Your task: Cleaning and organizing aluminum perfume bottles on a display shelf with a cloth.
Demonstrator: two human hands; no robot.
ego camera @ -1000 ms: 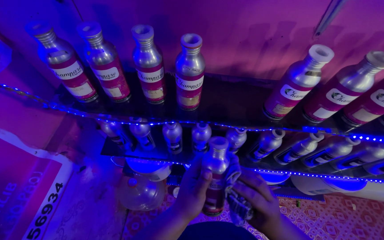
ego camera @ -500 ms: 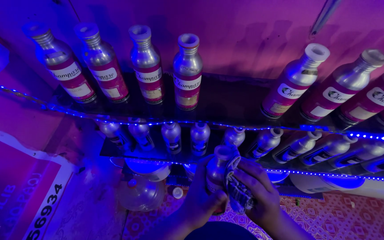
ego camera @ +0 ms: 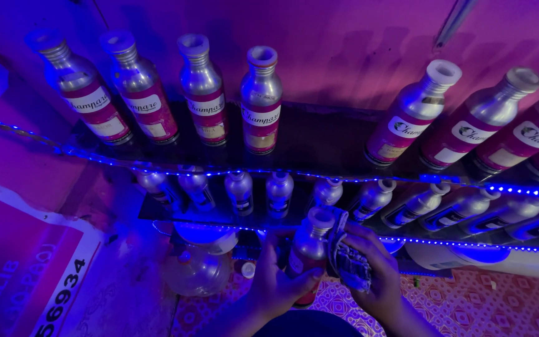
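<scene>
A metal bottle [ego camera: 309, 259] with a red label is gripped by the left hand [ego camera: 277, 284] at the lower centre of the frame, just under the lower shelf [ego camera: 219, 219]. The fingers are wrapped around its body, so most of the label is covered and the base is hidden behind the palm. The right hand [ego camera: 378, 274] is closed around a small dark pack [ego camera: 349, 263], pressed against the right side of the bottle; what the pack is cannot be made out in the blue light. Both wrists are cut off by the lower edge.

On the upper shelf [ego camera: 319, 146] four bottles are seen in the upper left and more in the upper right, the last one cut by the right edge. A row of smaller bottles [ego camera: 279, 192] is seen on the lower shelf, partly hidden behind the light strip [ego camera: 344, 176]. A clear plastic jug [ego camera: 198, 268] is seen lower left of the hands, dim and blurred. A sign [ego camera: 38, 281] is cut off at the lower left corner.
</scene>
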